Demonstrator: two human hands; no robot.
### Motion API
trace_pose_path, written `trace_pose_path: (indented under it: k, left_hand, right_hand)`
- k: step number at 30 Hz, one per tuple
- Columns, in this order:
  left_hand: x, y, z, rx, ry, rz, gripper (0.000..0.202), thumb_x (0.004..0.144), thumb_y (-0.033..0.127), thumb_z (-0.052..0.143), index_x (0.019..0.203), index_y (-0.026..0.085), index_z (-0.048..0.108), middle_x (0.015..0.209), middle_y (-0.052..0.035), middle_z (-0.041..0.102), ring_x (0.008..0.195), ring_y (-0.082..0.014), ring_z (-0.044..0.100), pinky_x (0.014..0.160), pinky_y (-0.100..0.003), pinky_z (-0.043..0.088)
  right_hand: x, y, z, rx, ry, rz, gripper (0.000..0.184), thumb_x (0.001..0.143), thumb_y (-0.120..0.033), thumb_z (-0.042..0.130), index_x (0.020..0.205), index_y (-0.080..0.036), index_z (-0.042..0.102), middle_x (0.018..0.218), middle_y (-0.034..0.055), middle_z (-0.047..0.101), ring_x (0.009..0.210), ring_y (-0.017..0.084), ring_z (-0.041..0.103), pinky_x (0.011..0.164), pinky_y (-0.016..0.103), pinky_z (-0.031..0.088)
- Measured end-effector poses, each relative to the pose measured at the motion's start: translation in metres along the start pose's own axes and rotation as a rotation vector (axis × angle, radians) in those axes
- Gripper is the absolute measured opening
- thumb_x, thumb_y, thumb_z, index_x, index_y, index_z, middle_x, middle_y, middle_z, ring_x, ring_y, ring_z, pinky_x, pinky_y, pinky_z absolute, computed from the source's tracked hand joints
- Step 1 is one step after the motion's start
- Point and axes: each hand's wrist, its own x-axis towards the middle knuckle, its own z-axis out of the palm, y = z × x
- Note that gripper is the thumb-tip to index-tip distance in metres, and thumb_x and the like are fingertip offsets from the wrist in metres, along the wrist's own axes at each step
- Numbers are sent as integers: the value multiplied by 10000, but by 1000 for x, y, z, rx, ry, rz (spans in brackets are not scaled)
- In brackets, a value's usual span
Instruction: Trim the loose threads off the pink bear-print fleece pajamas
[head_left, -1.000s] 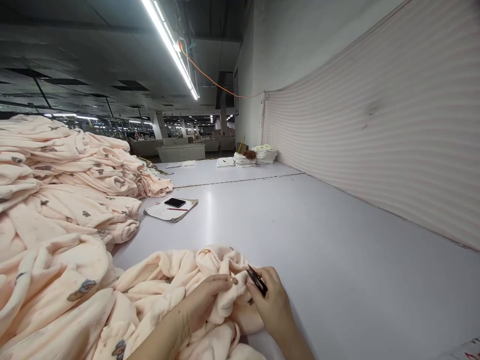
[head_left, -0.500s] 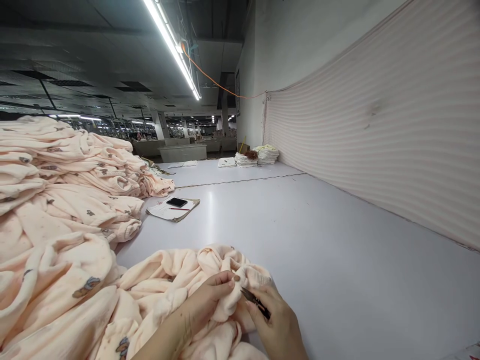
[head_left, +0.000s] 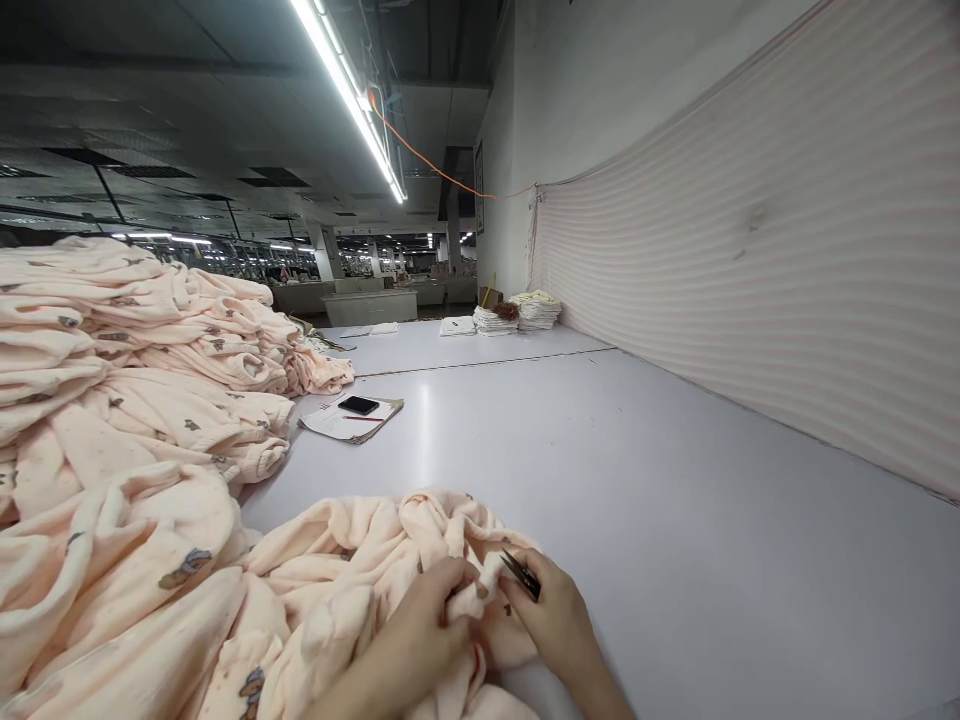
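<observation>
A pale peach fleece garment (head_left: pixel 360 540) with small printed bears lies bunched at the table's near edge. My left hand (head_left: pixel 431 625) is closed on a fold of it, thumb and fingers pinching the cloth. In my right hand (head_left: pixel 559 610) is a pair of dark thread snips (head_left: pixel 521 575), blades pointing up and left. The snips sit just right of the pinched fold, and the right fingers seem to touch the cloth as well. A small brown spot (head_left: pixel 481 590) shows on the fold between the hands.
A tall heap of the same peach garments (head_left: pixel 150 340) fills the left side. Beyond my hands, a phone (head_left: pixel 358 405) and a red pen rest on papers (head_left: pixel 330 425). Stacks of white cloth (head_left: pixel 536 312) stand at the back. A striped sheet (head_left: pixel 712 250) hangs along the right.
My left hand has turned over, its back now upward, and shifted slightly right and down with the fold. The snips have moved up a little, away from the brown spot.
</observation>
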Motion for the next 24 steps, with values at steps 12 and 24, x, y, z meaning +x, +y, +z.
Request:
trace_pose_path:
  k: [12, 24]
  left_hand:
    - [-28, -3, 7, -643, 34, -67, 210, 759, 284, 622, 956, 211, 622, 904, -17, 676, 908, -216, 590, 815, -313, 444]
    - [-38, -10, 1, -86, 93, 68, 215, 815, 225, 496, 967, 198, 647, 1035, -42, 694, 1007, -245, 593, 882, -326, 446]
  right_hand:
    - [-38, -45, 1, 253, -37, -96, 180, 809, -335, 563, 965, -285, 638, 871, 16, 678, 778, 195, 660, 673, 241, 511]
    - [-31, -61, 1, 65, -94, -226, 219, 846, -226, 538, 1017, -292, 659, 898, 9, 670, 800, 193, 649, 664, 244, 504]
